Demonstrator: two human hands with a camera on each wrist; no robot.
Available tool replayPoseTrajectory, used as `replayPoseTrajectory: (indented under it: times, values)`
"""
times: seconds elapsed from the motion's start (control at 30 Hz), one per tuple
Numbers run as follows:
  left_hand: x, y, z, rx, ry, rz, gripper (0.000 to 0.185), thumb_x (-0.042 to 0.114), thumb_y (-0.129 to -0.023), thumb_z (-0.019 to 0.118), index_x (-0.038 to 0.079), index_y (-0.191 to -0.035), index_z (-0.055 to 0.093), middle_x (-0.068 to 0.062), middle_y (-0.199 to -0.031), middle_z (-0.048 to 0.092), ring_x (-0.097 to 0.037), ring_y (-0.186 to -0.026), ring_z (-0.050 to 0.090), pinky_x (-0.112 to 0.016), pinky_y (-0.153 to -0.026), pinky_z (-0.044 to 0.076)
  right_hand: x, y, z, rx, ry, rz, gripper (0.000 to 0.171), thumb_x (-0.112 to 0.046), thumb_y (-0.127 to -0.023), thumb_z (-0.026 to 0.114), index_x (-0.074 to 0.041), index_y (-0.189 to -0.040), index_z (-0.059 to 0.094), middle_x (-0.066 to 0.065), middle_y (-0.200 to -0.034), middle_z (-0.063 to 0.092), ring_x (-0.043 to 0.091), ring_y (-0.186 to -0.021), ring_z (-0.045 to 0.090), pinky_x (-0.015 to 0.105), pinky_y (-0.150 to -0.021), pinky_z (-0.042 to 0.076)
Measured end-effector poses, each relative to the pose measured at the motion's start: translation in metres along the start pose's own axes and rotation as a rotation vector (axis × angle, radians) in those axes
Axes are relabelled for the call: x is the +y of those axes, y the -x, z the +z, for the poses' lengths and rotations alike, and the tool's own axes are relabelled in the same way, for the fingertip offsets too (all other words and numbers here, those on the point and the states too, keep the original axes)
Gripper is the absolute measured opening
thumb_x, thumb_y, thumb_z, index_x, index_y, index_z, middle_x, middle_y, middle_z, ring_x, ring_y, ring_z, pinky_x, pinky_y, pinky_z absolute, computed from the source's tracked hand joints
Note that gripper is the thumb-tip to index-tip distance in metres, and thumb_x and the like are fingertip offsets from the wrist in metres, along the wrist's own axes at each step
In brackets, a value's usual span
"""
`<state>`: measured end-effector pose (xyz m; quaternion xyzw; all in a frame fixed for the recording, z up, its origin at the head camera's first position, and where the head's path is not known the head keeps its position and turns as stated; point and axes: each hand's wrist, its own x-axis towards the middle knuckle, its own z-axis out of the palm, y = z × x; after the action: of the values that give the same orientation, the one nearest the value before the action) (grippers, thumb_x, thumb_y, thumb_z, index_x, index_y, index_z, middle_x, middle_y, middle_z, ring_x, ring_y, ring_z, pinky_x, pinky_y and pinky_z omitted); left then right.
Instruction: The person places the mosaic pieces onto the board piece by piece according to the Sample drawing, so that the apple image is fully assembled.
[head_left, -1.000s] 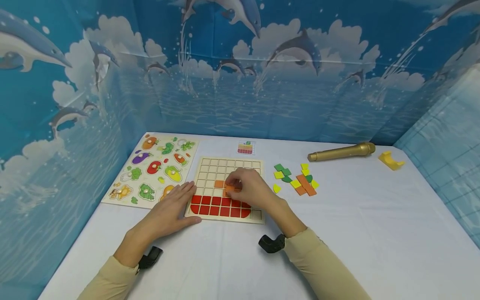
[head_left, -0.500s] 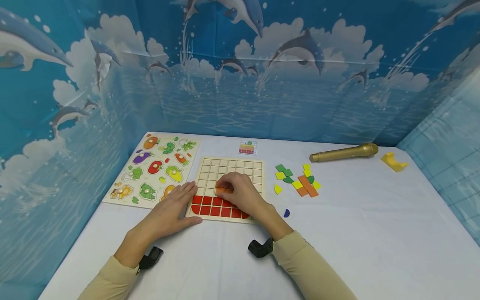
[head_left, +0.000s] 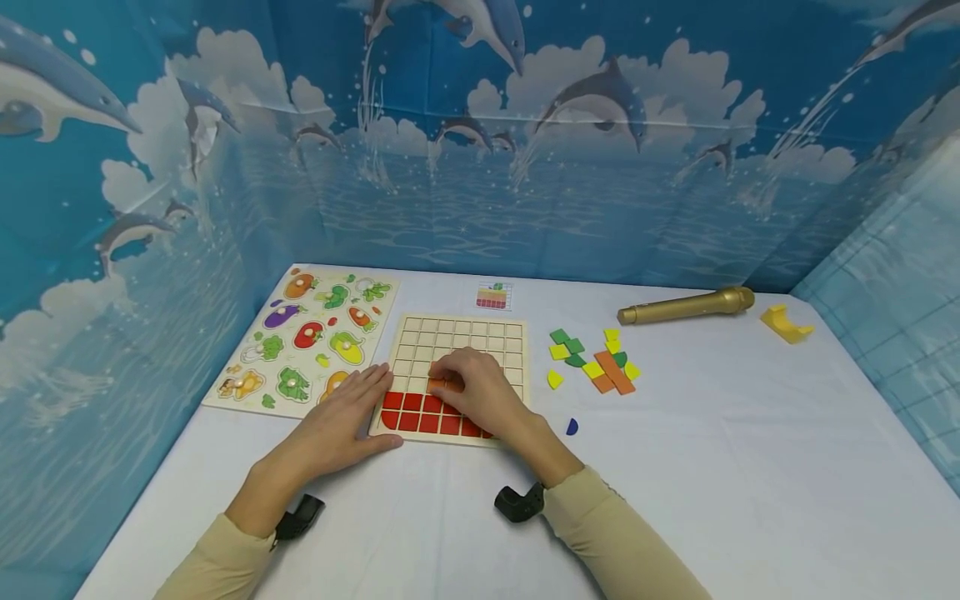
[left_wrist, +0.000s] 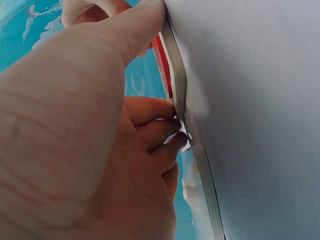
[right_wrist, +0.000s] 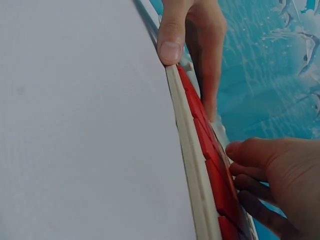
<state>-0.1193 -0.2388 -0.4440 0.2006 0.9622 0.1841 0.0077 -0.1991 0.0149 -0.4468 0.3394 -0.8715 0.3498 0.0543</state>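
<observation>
A wooden grid board (head_left: 420, 332) lies flat, its two nearest rows filled with red tiles (head_left: 412, 422) in the head view. My left hand (head_left: 333, 429) rests at the board's near-left corner, fingers straight along the left side and thumb at the front edge. Over the board's middle, my right hand (head_left: 483, 392) has its thumb and fingers bent around an orange tile (head_left: 436, 386), just behind the red rows. That hand partly covers the orange pieces. In the right wrist view the right fingertips (right_wrist: 234, 149) are right at the board's upper face, close to the red tiles.
Loose green, yellow and orange pieces (head_left: 615, 372) lie right of the board, with a dark blue piece (head_left: 572, 427) nearer. A vegetable puzzle (head_left: 300, 358) sits left. Behind are a picture card (head_left: 494, 296), a gold microphone (head_left: 686, 306) and a yellow holder (head_left: 785, 323).
My right hand has shifted left over the board, toward the middle columns, then nearly stopped. The blue piece, earlier out of sight, now shows beside my right forearm. My left hand stays put.
</observation>
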Motion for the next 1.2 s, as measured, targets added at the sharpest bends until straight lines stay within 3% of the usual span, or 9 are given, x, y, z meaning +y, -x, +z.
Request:
replayPoseTrajectory:
  times: [0.2,0.4,0.6,0.93,1.2]
  values:
    - [-0.001,-0.001,0.001,0.011,-0.004,0.008,0.095,0.052,-0.092,0.077,0.0,-0.161,0.039,-0.017,-0.171,0.033,-0.042,-0.158,0.03,-0.059,-0.129,0.026,-0.001,0.006,-0.014,0.004,0.001,0.041,0.023,-0.017,-0.093,0.082,-0.012,-0.115,0.08,-0.002,-0.109,0.077,0.013,-0.101,0.067,0.034,-0.096,0.059]
    - [-0.003,0.0,0.002,-0.003,-0.014,-0.005,0.095,0.053,-0.092,0.077,0.001,-0.162,0.038,-0.017,-0.171,0.032,-0.041,-0.159,0.029,-0.058,-0.129,0.026,0.011,0.019,-0.036,0.021,-0.028,0.078,0.019,-0.014,-0.093,0.081,-0.01,-0.112,0.08,-0.001,-0.104,0.076,0.012,-0.092,0.066,0.031,-0.085,0.061]
    - [-0.004,0.002,0.0,-0.009,-0.018,-0.011,0.095,0.052,-0.092,0.077,0.001,-0.162,0.038,-0.017,-0.171,0.032,-0.042,-0.159,0.029,-0.059,-0.129,0.026,0.03,0.038,-0.064,0.06,-0.078,0.108,0.017,-0.011,-0.094,0.08,-0.006,-0.11,0.08,0.003,-0.105,0.078,0.018,-0.094,0.07,0.039,-0.085,0.065]
    - [-0.002,0.002,-0.001,-0.01,-0.012,-0.007,0.095,0.051,-0.092,0.077,0.001,-0.162,0.037,-0.017,-0.172,0.032,-0.042,-0.159,0.029,-0.059,-0.129,0.025,0.056,0.072,-0.107,0.133,0.008,0.213,0.021,-0.01,-0.091,0.082,-0.005,-0.111,0.079,0.005,-0.107,0.079,0.022,-0.095,0.073,0.043,-0.086,0.065]
    - [0.001,0.0,0.001,-0.012,-0.021,0.001,0.095,0.052,-0.092,0.077,0.001,-0.162,0.037,-0.017,-0.171,0.033,-0.041,-0.159,0.029,-0.059,-0.129,0.025,0.078,0.106,-0.136,0.201,0.112,0.289,0.024,-0.008,-0.09,0.084,-0.005,-0.113,0.079,0.008,-0.101,0.079,0.024,-0.087,0.073,0.044,-0.08,0.066]
